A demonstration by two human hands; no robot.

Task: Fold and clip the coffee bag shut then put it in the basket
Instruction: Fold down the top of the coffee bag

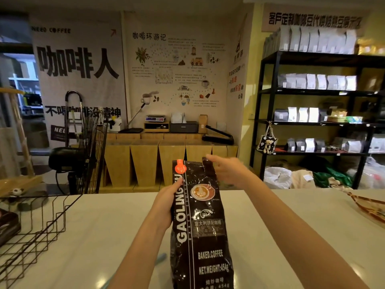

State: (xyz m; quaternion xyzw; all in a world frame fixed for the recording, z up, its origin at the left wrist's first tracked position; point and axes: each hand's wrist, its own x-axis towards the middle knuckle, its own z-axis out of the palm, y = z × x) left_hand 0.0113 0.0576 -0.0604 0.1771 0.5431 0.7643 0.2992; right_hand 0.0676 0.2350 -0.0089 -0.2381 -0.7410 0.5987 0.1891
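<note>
A tall black coffee bag (205, 232) printed "GAOLING" and "BAKED.COFFEE" stands upright over the white counter at centre. My left hand (166, 205) grips its left edge at mid height. My right hand (227, 170), blurred, pinches the raised top right corner of the bag's mouth. A small light blue item (162, 257), possibly the clip, lies on the counter, mostly hidden behind my left forearm. The black wire basket (41, 222) stands at the counter's left end, apart from both hands.
A dark packet (8, 224) lies inside the basket. A patterned woven tray (368, 207) pokes in at the right counter edge. Beyond the counter are a floor fan (91, 153), wooden bins and black shelves (312, 90) of coffee bags.
</note>
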